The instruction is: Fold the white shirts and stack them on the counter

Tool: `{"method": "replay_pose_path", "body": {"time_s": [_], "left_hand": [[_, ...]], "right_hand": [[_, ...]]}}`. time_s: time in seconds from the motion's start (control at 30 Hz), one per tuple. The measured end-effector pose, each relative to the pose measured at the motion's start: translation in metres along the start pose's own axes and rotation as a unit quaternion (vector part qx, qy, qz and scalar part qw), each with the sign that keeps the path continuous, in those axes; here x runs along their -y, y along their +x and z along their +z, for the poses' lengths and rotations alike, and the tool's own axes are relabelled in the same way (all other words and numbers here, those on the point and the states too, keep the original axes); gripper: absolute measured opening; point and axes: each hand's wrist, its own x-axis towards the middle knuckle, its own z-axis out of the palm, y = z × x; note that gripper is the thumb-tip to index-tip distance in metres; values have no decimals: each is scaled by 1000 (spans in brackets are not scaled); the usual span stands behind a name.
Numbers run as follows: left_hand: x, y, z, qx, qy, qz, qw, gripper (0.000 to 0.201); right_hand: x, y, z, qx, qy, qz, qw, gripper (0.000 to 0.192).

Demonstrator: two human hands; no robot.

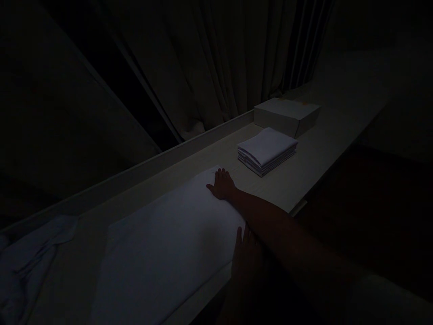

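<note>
White cloth (162,243) spread flat lower centre on table (304,167), looks soft, light, best taken by its edges | right hand (221,185) spread flat on far corner | left hand (245,257) open, pressing near edge | folded stack (267,151) upper right.

White cloth (162,253) spread flat along the counter (304,171).

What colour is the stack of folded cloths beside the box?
The stack of folded cloths looks plain white, no pattern visible, though the head view is very dim.
</note>
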Motion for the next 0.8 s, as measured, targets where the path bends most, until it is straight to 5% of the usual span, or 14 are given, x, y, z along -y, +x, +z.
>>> {"method": "replay_pose_path", "body": {"time_s": [0.33, 0.5, 0.63, 0.8], "left_hand": [[4, 3, 9, -23, -20, 0, 1000, 71], [3, 0, 11, -31, -14, -1, 999, 70], [-1, -4, 4, -44, -13, -3, 999, 75], [4, -4, 13, -30, -24, -26, 999, 66]], "right_hand": [[1, 53, 16, 0, -20, 32, 999, 90], [14, 44, 2, -85, -43, -21, 995, 71], [51, 6, -15, -94, -35, -119, 988, 58], [103, -114, -32, -18, 39, -233, 971, 62]]}}
